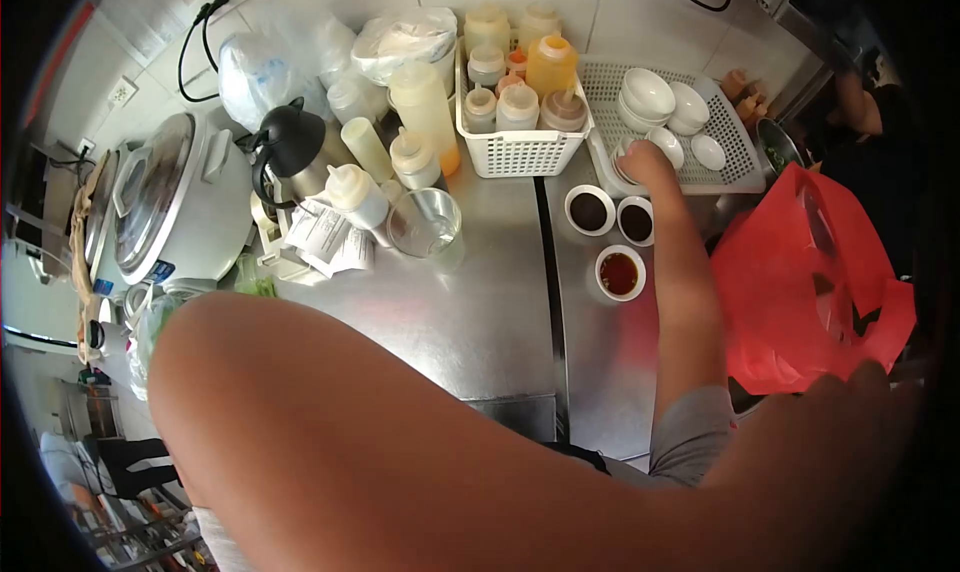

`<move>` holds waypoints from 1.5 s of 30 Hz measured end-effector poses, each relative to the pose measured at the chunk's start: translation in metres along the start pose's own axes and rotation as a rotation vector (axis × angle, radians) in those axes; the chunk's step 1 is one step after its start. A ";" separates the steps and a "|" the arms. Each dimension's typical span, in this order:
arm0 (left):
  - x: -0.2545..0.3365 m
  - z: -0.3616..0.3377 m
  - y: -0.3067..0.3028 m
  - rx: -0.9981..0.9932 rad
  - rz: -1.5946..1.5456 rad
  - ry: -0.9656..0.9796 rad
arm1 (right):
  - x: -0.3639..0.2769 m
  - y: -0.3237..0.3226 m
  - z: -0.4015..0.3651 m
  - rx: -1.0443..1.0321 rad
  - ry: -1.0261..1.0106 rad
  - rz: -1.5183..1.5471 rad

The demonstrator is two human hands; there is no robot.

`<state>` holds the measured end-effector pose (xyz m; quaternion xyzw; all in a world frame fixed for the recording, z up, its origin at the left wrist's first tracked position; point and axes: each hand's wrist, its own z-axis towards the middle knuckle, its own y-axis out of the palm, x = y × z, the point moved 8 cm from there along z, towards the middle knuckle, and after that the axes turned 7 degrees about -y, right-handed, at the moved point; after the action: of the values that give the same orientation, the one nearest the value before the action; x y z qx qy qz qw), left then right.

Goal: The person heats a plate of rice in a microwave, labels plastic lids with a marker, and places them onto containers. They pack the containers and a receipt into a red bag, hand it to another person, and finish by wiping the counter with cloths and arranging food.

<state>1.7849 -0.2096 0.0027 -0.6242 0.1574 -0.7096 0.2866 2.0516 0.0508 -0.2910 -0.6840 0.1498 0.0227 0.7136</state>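
My right hand (645, 164) reaches into the grey perforated tray (735, 177), its fingers closed at small white sauce bowls (622, 162). The exact grip is partly hidden by the hand. Near that forearm stand three small white bowls on the steel counter: two with dark sauce (588, 211) (635, 222) and one with reddish-brown liquid (621, 274). My left arm crosses close to the camera, blurred. Its hand (850, 417) lies at the dim right edge, in front of a red plastic bag (800, 282); its fingers are too dark to read.
A white basket (525, 157) of squeeze bottles stands at the back. More bottles, a clear container (425, 224), a black-topped jug (298, 142) and a large lidded cooker (185, 202) are to the left. Another person's arm (855, 102) shows at the upper right.
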 end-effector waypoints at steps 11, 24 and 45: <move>0.003 -0.007 0.077 -0.295 0.058 -0.008 | -0.020 -0.113 -0.128 0.575 -0.009 0.416; -0.240 0.102 -0.046 0.298 0.716 -0.663 | 0.024 -0.037 -0.247 0.438 0.102 0.412; -0.327 0.092 -0.120 0.665 0.602 -1.128 | 0.017 0.028 -0.252 0.353 0.052 -0.054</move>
<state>1.8679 0.0949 -0.1721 -0.7047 -0.0739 -0.1799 0.6823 2.0156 -0.1976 -0.3272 -0.5521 0.1515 -0.0408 0.8189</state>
